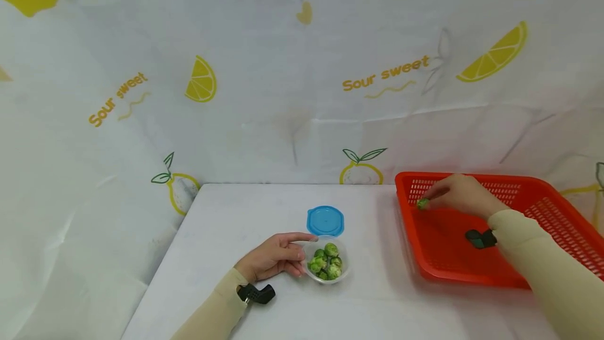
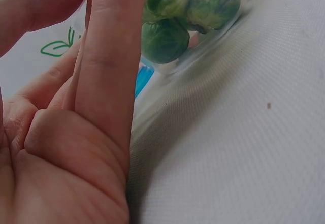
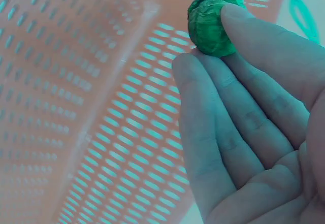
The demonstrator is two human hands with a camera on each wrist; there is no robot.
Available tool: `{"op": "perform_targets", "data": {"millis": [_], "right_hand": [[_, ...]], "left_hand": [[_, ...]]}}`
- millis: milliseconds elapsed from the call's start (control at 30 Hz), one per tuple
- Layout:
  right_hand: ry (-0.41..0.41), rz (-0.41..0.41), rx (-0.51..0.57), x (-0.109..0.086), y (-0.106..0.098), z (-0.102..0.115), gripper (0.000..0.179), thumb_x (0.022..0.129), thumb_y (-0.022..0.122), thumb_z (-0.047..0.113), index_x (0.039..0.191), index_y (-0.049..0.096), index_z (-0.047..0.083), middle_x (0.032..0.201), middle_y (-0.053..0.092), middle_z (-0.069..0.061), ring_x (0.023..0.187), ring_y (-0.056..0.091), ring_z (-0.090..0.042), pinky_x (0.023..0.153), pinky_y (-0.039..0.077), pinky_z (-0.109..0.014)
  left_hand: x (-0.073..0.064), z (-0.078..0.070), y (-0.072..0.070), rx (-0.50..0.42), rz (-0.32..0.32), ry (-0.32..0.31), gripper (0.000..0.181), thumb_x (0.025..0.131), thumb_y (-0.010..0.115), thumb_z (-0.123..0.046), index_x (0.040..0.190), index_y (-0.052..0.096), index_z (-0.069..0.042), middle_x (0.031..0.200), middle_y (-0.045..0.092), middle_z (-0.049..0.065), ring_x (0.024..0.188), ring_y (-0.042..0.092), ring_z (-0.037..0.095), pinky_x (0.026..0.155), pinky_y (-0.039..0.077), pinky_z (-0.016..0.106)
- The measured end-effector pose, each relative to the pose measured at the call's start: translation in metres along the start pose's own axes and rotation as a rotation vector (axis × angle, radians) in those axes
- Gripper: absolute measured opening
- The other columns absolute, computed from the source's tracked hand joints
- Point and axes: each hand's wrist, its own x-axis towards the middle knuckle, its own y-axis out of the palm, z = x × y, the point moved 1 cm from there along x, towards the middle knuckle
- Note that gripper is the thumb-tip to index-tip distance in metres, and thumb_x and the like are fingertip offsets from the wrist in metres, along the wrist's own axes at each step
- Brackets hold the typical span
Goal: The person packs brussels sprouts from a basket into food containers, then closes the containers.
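Observation:
A small clear plastic bowl (image 1: 348,266) stands on the white table with several green Brussels sprouts (image 1: 332,250) inside. My left hand (image 1: 276,256) holds the bowl from its left side, the index finger along the far rim and the thumb at the near side. In the left wrist view, sprouts (image 2: 165,41) show through the clear wall beyond the fingers. Over the left part of a red plastic basket (image 1: 415,240), my right hand (image 1: 464,195) pinches one Brussels sprout (image 3: 208,26) between thumb and fingertips.
A blue lid (image 1: 325,221) lies flat on the table (image 1: 245,209) just behind the bowl. The basket's slotted walls rise around the right hand. A white cloth (image 1: 283,93) printed with lemons hangs behind the table.

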Motion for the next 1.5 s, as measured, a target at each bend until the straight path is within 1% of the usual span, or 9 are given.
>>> {"op": "perform_targets", "data": {"millis": [267,467,600,867,967,1100,1233,1367,1500], "right_hand": [[0.017,-0.063,-0.003,-0.038,-0.02,0.017,0.05,0.092,0.083,0.052,0.126,0.082,0.016,0.126,0.079,-0.012,0.117,0.062,-0.037,0.087,0.063,-0.052],[-0.002,-0.079,0.052,-0.049,-0.014,0.047,0.047,0.092,0.083,0.055,0.125,0.083,0.022,0.12,0.081,-0.002,0.12,0.065,-0.035,0.092,0.06,-0.053],[-0.016,-0.063,0.099,-0.045,0.002,0.079,0.04,0.092,0.083,0.054,0.121,0.083,0.026,0.116,0.082,0.004,0.12,0.066,-0.031,0.094,0.061,-0.05],[-0.113,-0.024,0.218,-0.036,0.047,0.136,0.026,0.093,0.087,0.03,0.114,0.085,0.016,0.105,0.082,0.002,0.1,0.072,-0.018,0.084,0.064,-0.035],[-0.127,-0.005,0.265,-0.035,0.065,0.152,0.023,0.092,0.088,0.025,0.112,0.085,0.014,0.101,0.082,0.001,0.095,0.074,-0.016,0.085,0.066,-0.037],[-0.148,0.012,0.299,-0.033,0.09,0.166,0.021,0.091,0.088,0.022,0.111,0.085,0.014,0.098,0.082,0.002,0.093,0.075,-0.014,0.086,0.067,-0.039],[-0.14,0.024,0.334,-0.034,0.112,0.172,0.019,0.09,0.089,0.02,0.108,0.085,0.014,0.097,0.082,0.003,0.092,0.074,-0.014,0.086,0.068,-0.039],[-0.125,0.043,0.364,-0.036,0.127,0.176,0.019,0.089,0.09,0.02,0.107,0.085,0.015,0.096,0.081,0.003,0.09,0.073,-0.014,0.084,0.068,-0.037],[-0.15,0.054,0.36,-0.036,0.138,0.18,0.018,0.088,0.09,0.02,0.106,0.086,0.016,0.094,0.08,0.004,0.088,0.072,-0.012,0.08,0.067,-0.033]], "left_hand": [[0.0,-0.001,0.002,0.024,-0.028,-0.021,0.058,0.105,0.063,-0.001,0.161,0.047,-0.003,0.088,0.08,0.003,0.082,0.082,0.014,0.076,0.069,0.029],[0.004,-0.004,0.001,0.042,-0.028,-0.02,0.057,0.105,0.062,0.0,0.16,0.049,-0.004,0.091,0.079,0.004,0.083,0.081,0.014,0.077,0.069,0.029],[0.003,-0.003,0.001,0.037,-0.019,-0.012,0.058,0.104,0.062,-0.001,0.161,0.048,-0.003,0.09,0.078,0.004,0.083,0.082,0.014,0.077,0.069,0.03],[0.002,-0.003,0.001,0.039,-0.018,-0.006,0.058,0.104,0.063,-0.002,0.161,0.048,-0.004,0.093,0.079,0.004,0.084,0.081,0.014,0.078,0.069,0.03],[0.003,-0.003,0.002,0.039,-0.015,-0.008,0.057,0.105,0.062,-0.003,0.161,0.048,-0.004,0.094,0.079,0.004,0.085,0.081,0.014,0.078,0.069,0.03],[0.003,-0.003,0.003,0.038,0.006,0.001,0.057,0.106,0.062,-0.003,0.161,0.048,-0.004,0.094,0.08,0.004,0.085,0.081,0.014,0.077,0.069,0.029],[0.005,-0.003,0.002,0.038,0.029,0.008,0.056,0.106,0.061,-0.003,0.161,0.048,-0.004,0.095,0.081,0.004,0.086,0.081,0.013,0.078,0.069,0.029],[0.004,-0.002,0.001,0.032,0.037,0.003,0.056,0.107,0.06,-0.003,0.162,0.047,-0.005,0.096,0.081,0.004,0.087,0.081,0.014,0.078,0.069,0.029],[0.0,-0.003,-0.001,0.025,0.022,-0.002,0.058,0.107,0.06,-0.003,0.162,0.046,-0.006,0.095,0.081,0.004,0.086,0.081,0.014,0.078,0.069,0.029]]}}
